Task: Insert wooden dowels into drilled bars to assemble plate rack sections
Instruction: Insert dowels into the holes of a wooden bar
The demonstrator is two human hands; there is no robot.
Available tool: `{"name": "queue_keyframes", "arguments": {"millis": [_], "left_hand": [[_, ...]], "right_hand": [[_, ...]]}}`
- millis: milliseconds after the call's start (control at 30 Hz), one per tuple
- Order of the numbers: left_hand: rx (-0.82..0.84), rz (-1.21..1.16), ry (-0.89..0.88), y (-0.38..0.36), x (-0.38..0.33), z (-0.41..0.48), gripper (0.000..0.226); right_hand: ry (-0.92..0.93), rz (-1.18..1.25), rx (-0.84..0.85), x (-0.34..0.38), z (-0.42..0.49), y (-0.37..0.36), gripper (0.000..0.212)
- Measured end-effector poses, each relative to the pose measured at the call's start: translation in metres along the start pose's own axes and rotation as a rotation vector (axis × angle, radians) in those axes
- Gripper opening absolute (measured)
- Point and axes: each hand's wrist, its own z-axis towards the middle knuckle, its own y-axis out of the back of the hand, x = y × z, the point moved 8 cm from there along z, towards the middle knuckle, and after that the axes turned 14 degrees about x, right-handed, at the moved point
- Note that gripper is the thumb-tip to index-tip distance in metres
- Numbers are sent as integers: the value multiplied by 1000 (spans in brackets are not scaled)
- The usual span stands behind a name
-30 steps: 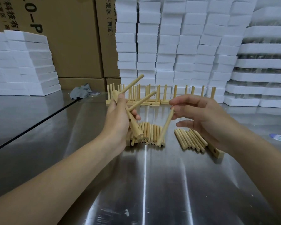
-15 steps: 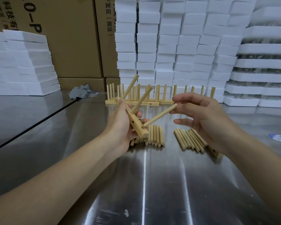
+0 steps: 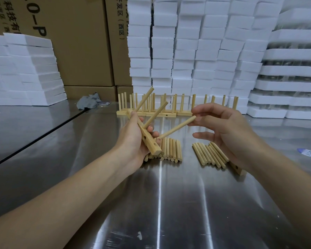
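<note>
Head view: seating dowel three

Over the steel table's [image 3: 160,203] middle, the left hand [image 3: 133,139] grips the drilled bar [image 3: 149,139], two dowels [image 3: 155,114] seated. The right hand [image 3: 228,130] pinches a third dowel [image 3: 177,127], tip at the bar. Next, likely: align it, push straight in.

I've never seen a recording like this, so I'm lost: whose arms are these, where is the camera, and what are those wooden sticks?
No machine here: a person works with bare hands, filmed by one wide-angle camera worn on the head, looking down at a metal table. The left hand grips a drilled wooden bar with two dowels standing in it. The right hand pinches a third dowel in its fingers, the dowel's lower end close to the bar. Two piles of loose dowels lie on the table, and finished rack sections stand at the back, before stacked white foam blocks.
</note>
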Motion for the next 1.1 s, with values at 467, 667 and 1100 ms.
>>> {"name": "queue_keyframes", "arguments": {"millis": [467, 667, 1100], "left_hand": [[-1, -80, 10, 3, 4, 7, 37], [16, -127, 2, 1, 3, 6, 35], [30, -165, 12, 2, 3, 7, 34]], "right_hand": [[1, -7, -39, -1, -1, 1, 20], [-25, -4, -32, -6, 0, 0, 19], [-68, -104, 28, -8, -1, -6, 18]]}}
